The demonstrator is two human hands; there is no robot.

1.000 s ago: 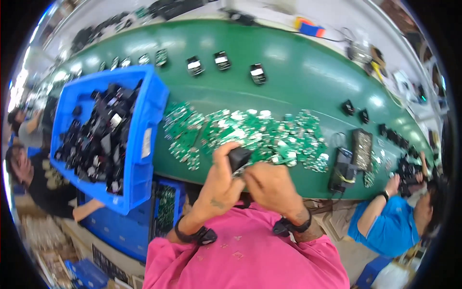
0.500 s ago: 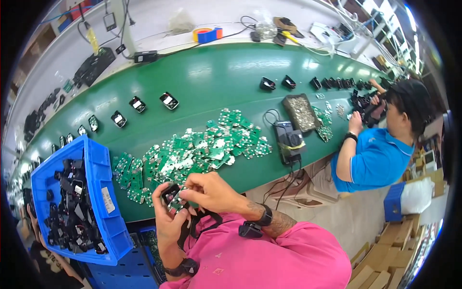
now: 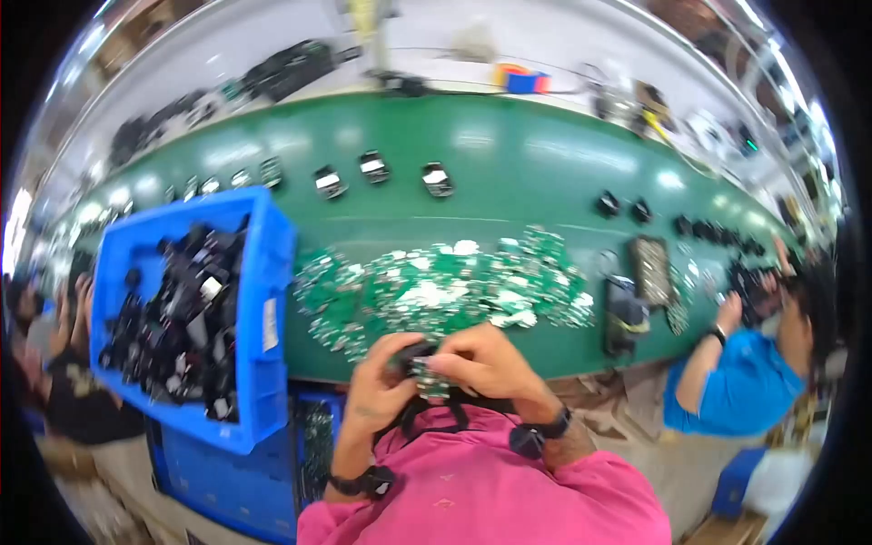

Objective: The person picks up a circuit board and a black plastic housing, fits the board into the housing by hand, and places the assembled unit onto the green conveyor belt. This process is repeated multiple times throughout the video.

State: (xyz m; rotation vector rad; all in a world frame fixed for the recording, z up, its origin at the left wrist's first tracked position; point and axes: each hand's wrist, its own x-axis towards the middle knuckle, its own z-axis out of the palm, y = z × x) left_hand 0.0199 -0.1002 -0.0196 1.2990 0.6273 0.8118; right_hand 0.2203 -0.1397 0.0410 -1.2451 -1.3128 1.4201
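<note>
My left hand (image 3: 380, 380) is closed round a small black plastic housing (image 3: 413, 353) at the table's near edge, in front of my chest. Against it my right hand (image 3: 486, 361) pinches a small green circuit board (image 3: 429, 385), thumb and fingers pressed together. Motion blur and my fingers hide how far the board sits in the housing. Just beyond both hands spreads a heap of green circuit boards (image 3: 436, 289) on the green table (image 3: 490, 136).
Left of me stands a blue bin (image 3: 259, 313) full of black housings. Several housings with boards (image 3: 438, 179) line the table's far side. On the right are a black device (image 3: 623, 313), a tray of small metal parts (image 3: 651, 271) and a co-worker in a blue shirt (image 3: 740, 381).
The view has turned left, so the table, bin and heap appear farther right. Both hands remain together on the housing and board, now more blurred.
</note>
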